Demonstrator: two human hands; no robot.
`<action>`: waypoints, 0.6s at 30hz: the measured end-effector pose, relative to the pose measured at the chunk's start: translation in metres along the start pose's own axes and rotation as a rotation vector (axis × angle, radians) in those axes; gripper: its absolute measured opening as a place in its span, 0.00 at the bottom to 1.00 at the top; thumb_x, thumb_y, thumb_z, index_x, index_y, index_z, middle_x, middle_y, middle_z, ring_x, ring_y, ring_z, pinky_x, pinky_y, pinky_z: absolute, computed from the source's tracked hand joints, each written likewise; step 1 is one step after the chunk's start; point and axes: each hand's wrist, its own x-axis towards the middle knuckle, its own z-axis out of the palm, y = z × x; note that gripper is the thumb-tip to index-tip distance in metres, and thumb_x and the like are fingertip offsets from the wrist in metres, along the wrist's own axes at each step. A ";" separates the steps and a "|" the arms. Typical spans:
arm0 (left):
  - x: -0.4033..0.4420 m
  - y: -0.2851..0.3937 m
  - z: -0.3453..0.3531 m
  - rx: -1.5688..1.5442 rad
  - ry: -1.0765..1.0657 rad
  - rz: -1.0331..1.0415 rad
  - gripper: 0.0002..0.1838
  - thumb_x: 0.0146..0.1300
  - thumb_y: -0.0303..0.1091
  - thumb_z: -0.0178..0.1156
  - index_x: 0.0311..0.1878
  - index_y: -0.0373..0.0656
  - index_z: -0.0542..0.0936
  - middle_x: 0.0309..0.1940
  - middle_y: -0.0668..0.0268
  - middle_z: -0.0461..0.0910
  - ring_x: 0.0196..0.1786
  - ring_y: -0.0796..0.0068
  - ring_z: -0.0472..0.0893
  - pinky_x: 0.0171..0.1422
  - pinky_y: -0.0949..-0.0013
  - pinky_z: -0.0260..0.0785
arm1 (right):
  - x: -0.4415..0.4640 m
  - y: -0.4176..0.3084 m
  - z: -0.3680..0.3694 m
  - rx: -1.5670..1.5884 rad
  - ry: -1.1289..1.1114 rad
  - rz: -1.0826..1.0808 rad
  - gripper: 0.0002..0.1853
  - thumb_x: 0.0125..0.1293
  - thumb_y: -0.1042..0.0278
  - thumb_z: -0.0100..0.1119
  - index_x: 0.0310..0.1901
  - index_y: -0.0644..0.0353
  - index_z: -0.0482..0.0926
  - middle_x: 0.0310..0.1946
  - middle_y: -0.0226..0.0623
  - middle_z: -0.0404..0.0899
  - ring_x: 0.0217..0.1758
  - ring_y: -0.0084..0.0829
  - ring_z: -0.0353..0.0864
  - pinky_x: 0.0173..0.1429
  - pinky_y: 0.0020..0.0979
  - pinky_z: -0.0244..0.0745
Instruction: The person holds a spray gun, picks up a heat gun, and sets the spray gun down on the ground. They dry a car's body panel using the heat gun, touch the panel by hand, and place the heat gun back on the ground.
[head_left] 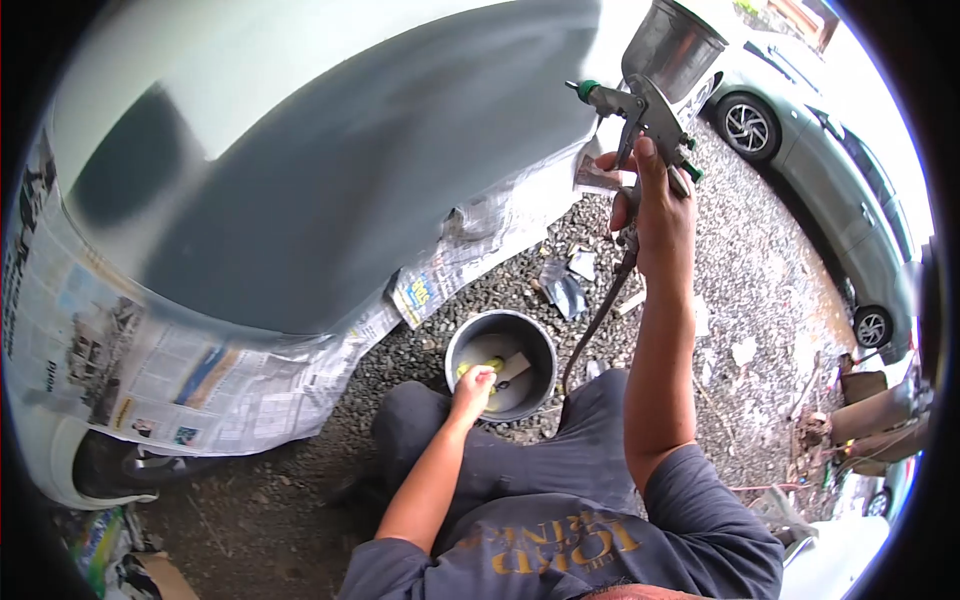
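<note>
My right hand (660,215) is raised at the upper right, its fingers wrapped round the handle of a spray gun (655,115). A metal cup (675,48) sits on top of the gun, and a dark hose (603,310) runs down from its handle. Low in the middle, my left hand (472,390) is closed over the near left side of a dark bucket (549,345). What its fingers hold, if anything, is hidden. Inside the bucket lie a yellow-green item (495,364) and a pale block (516,367). Left of both hands stands a white car body with a grey sprayed patch (320,190).
Newspaper sheets (250,385) cover the lower edge of the car body. Gravel (735,300) spreads underfoot, with scraps of litter (565,288) near the bucket. A silver-green car (830,180) is parked at the right. Cylindrical metal items (870,415) stand at the far right.
</note>
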 end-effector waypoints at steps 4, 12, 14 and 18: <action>0.000 0.005 0.002 -0.043 -0.001 0.000 0.16 0.69 0.38 0.67 0.53 0.37 0.84 0.38 0.62 0.87 0.41 0.73 0.84 0.49 0.68 0.77 | -0.001 -0.004 0.007 0.070 0.019 -0.025 0.29 0.77 0.40 0.57 0.49 0.65 0.82 0.36 0.39 0.87 0.17 0.18 0.70 0.20 0.22 0.66; -0.007 0.019 0.000 -0.109 -0.030 -0.047 0.19 0.69 0.40 0.66 0.56 0.37 0.83 0.40 0.62 0.86 0.41 0.74 0.84 0.49 0.69 0.77 | 0.006 0.010 0.007 0.117 0.054 0.004 0.25 0.76 0.41 0.60 0.46 0.62 0.80 0.37 0.39 0.86 0.17 0.18 0.69 0.21 0.22 0.68; -0.005 0.012 0.002 -0.070 -0.019 -0.021 0.19 0.69 0.40 0.66 0.56 0.37 0.83 0.41 0.60 0.87 0.44 0.72 0.84 0.52 0.68 0.77 | 0.006 0.008 0.008 0.097 0.073 -0.022 0.25 0.76 0.42 0.60 0.47 0.62 0.80 0.38 0.39 0.86 0.17 0.18 0.69 0.21 0.23 0.67; -0.005 0.011 0.001 -0.042 -0.026 -0.017 0.19 0.69 0.40 0.66 0.56 0.37 0.84 0.43 0.57 0.87 0.48 0.69 0.85 0.57 0.66 0.76 | 0.006 0.010 0.004 0.017 0.099 -0.007 0.24 0.76 0.43 0.60 0.48 0.62 0.81 0.38 0.37 0.85 0.17 0.18 0.70 0.21 0.23 0.66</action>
